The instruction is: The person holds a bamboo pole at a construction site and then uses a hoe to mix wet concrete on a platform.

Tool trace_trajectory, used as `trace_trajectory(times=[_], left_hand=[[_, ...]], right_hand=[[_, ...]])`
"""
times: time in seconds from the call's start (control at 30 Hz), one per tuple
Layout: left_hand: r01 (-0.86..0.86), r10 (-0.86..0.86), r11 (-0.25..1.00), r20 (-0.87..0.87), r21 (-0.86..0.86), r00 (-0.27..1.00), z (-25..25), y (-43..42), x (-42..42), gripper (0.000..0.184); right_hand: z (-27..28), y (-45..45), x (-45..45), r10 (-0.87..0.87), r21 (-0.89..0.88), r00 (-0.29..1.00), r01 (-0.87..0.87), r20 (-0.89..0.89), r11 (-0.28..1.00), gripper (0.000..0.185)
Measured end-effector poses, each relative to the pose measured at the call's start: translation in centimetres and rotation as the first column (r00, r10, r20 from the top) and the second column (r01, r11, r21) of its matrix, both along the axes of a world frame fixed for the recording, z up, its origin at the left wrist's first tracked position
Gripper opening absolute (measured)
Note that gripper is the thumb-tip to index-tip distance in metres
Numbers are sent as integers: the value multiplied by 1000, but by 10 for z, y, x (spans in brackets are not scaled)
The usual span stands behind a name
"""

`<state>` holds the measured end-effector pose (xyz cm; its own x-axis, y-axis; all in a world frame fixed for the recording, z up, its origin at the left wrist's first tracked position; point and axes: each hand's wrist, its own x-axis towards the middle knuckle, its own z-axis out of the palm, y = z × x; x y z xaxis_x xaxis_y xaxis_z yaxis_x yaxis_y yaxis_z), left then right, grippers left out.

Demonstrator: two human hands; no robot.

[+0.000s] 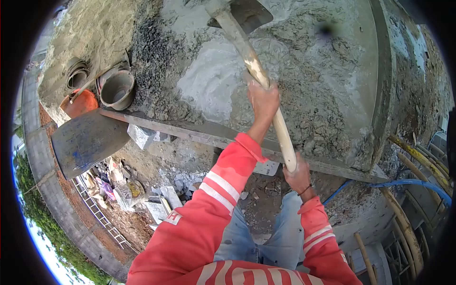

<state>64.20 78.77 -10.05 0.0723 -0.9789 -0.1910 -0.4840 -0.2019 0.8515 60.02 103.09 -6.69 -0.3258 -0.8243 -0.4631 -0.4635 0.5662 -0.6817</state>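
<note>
A long wooden handle (283, 135) runs from the top middle down to the right of centre. My left hand (264, 99) is wrapped round its middle, and my right hand (298, 175) is closed round its lower end. At the top of the handle is a broad metal hoe blade (249, 15), lying against wet grey mortar (213, 78). The mortar spreads around the blade and beneath the handle, inside a bed with a raised edge (190, 132).
Left of the mortar are a dark bucket (117, 89), an orange basin (80, 103) and stacked buckets (77, 76). A large drum (90, 142) lies below them. Further down is a ladder (101, 211). Wooden poles (403, 223) and a blue hose (418, 183) are at right.
</note>
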Motion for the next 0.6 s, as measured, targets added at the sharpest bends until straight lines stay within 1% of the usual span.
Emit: trace_trajectory(times=[0.03,0.07,0.1,0.13,0.17,0.2,0.23,0.27,0.3,0.33,0.37,0.4,0.47,0.53,0.57,0.6], left_hand=[[23,-26,999,61,44,998,-18,-34,12,31],[46,-56,995,114,93,992,-35,-57,21,33],[85,-128,975,202,206,971,-79,-60,34,38],[105,-199,943,281,316,939,-135,-50,52,47],[144,-298,894,322,425,898,-169,-15,69,53],[179,-403,825,336,536,852,-188,26,70,59],[151,-385,836,366,528,847,-182,36,49,64],[69,-333,844,420,531,844,-169,54,52,70],[61,-333,835,414,547,847,-161,80,55,70],[132,-375,817,344,561,861,-155,68,40,60],[188,-412,797,290,573,864,-143,56,32,52],[186,-407,805,296,564,864,-122,70,22,52],[16,-214,905,421,426,882,-86,109,-6,45],[-43,-82,762,162,646,983,-87,140,-17,33],[-49,71,697,0,716,997,-78,158,-29,31],[-35,235,623,-144,782,961,-69,181,-43,29]], right_hand=[[-33,-31,15,-44,-45,994,49,97,998,41],[-62,-41,36,-63,-25,994,65,91,998,42],[-84,-48,54,-79,-15,994,80,78,997,43],[-82,-41,85,-137,64,986,131,97,989,41],[-74,-20,107,-193,148,975,176,112,973,39],[-72,3,96,-186,154,978,170,98,973,39],[-73,16,84,-316,318,914,229,257,920,36],[-63,31,80,-421,493,810,192,409,849,33],[-27,40,68,-421,509,814,184,401,841,33],[-1,25,44,-450,522,781,189,433,831,31],[22,12,30,-470,537,740,175,480,825,29],[38,24,12,-534,541,665,226,522,810,25],[82,50,-39,-488,505,654,183,578,844,24],[99,99,-82,-383,547,771,53,509,835,26],[112,124,-99,-288,501,849,33,442,865,26],[129,147,-115,-192,459,912,4,364,889,26]])
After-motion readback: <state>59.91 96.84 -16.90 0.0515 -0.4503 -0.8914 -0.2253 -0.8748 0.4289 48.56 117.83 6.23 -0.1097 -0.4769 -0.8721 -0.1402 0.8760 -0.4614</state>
